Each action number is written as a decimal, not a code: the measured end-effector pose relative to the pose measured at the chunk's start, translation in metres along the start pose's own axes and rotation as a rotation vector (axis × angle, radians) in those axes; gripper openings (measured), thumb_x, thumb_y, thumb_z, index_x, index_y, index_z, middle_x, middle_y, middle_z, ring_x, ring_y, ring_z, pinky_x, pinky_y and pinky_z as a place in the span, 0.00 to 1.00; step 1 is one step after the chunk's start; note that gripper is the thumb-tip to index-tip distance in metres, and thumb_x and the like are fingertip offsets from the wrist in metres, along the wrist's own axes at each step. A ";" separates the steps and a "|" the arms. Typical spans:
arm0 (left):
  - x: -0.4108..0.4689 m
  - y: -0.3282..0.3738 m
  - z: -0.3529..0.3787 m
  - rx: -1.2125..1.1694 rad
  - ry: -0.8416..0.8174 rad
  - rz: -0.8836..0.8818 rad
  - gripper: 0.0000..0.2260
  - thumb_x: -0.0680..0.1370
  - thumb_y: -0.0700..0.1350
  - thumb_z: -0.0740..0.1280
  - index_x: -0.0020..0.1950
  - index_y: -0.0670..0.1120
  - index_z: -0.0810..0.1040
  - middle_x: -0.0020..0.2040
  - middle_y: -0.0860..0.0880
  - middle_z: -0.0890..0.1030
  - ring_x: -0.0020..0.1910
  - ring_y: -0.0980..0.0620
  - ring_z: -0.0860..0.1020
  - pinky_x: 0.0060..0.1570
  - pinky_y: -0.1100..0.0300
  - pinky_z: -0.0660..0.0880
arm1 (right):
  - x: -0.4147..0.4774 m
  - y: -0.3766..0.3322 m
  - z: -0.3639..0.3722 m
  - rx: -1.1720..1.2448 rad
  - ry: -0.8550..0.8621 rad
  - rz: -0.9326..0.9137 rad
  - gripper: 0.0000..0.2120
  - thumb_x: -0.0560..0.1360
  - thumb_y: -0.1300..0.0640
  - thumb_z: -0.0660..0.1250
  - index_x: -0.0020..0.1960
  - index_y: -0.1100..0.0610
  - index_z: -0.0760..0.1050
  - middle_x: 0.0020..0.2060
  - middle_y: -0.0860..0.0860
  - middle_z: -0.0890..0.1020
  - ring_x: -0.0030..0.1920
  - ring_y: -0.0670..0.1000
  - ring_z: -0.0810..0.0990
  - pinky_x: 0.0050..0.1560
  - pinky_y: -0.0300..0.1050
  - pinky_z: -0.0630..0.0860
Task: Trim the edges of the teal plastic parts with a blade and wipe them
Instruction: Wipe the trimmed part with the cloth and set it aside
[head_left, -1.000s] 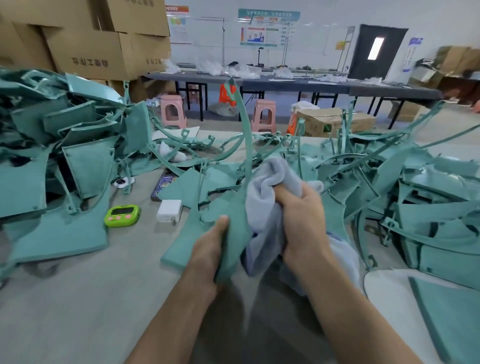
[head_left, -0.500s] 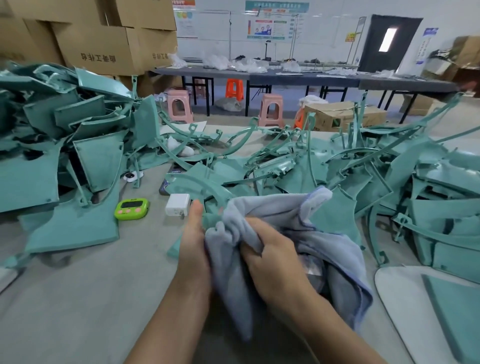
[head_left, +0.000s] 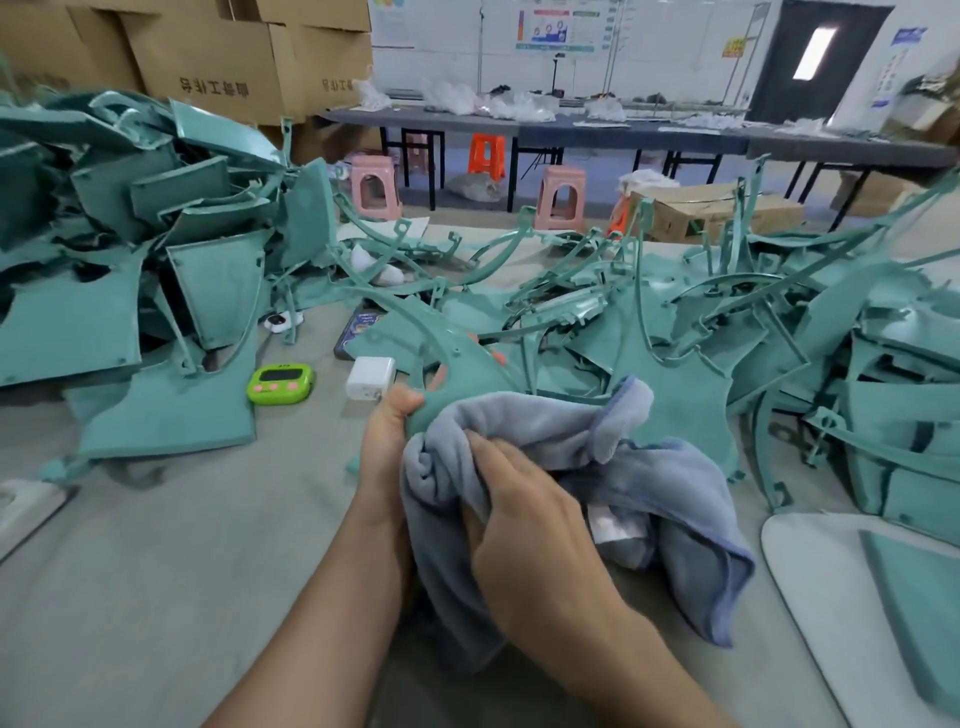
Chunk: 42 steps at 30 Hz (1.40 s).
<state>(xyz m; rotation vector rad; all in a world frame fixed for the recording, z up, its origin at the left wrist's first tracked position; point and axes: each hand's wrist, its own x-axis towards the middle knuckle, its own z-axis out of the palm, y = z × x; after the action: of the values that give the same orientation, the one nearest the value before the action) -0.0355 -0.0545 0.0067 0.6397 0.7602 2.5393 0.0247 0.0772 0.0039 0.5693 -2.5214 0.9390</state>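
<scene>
At frame centre, the left hand (head_left: 387, 441) is pinching a curved teal plastic part (head_left: 467, 371) — the right hand (head_left: 524, 519) is clutching a grey-blue fabric cloth (head_left: 540, 421), seemingly pressing it onto that part.

The large cardboard box (head_left: 208, 62) at the upper left carries a row of dark Chinese characters across its front. They appear mirror-reversed and cannot be read with certainty. The smaller box (head_left: 332, 57) beside it shows two more such characters at its lower edge, partly cut off.

On the far wall, a poster (head_left: 558, 28) with a teal band and coloured panels holds lines of print too small to read. A yellow sign (head_left: 734, 48) left of the dark door and a blue sign (head_left: 910, 36) right of it both bear text that is blurred.

The green timer (head_left: 280, 383) on the table has a tiny mark above its dark display, which is illegible.
</scene>
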 end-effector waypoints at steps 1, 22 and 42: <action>0.006 0.003 -0.003 0.057 0.224 -0.153 0.31 0.75 0.52 0.58 0.59 0.23 0.75 0.64 0.25 0.72 0.62 0.33 0.77 0.70 0.49 0.67 | 0.009 0.003 -0.007 0.045 0.019 0.045 0.10 0.78 0.58 0.64 0.58 0.48 0.78 0.46 0.43 0.80 0.46 0.41 0.75 0.47 0.39 0.68; 0.003 -0.015 0.007 0.155 0.316 -0.268 0.21 0.77 0.49 0.66 0.67 0.41 0.81 0.64 0.38 0.81 0.62 0.39 0.80 0.61 0.47 0.77 | 0.061 0.024 -0.059 -0.250 0.012 0.027 0.08 0.71 0.63 0.64 0.40 0.50 0.73 0.35 0.42 0.71 0.40 0.45 0.65 0.37 0.45 0.67; 0.023 0.003 -0.006 0.212 0.434 -0.035 0.27 0.75 0.37 0.55 0.75 0.45 0.71 0.71 0.45 0.77 0.67 0.43 0.78 0.62 0.48 0.76 | 0.038 0.039 -0.039 -0.186 0.189 -0.200 0.20 0.72 0.66 0.73 0.63 0.55 0.83 0.74 0.51 0.74 0.73 0.52 0.71 0.78 0.39 0.57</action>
<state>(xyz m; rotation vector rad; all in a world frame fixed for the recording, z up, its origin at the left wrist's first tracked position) -0.0579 -0.0480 0.0112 0.1275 1.1863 2.6154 -0.0182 0.1220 0.0296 0.6290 -2.3020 0.6459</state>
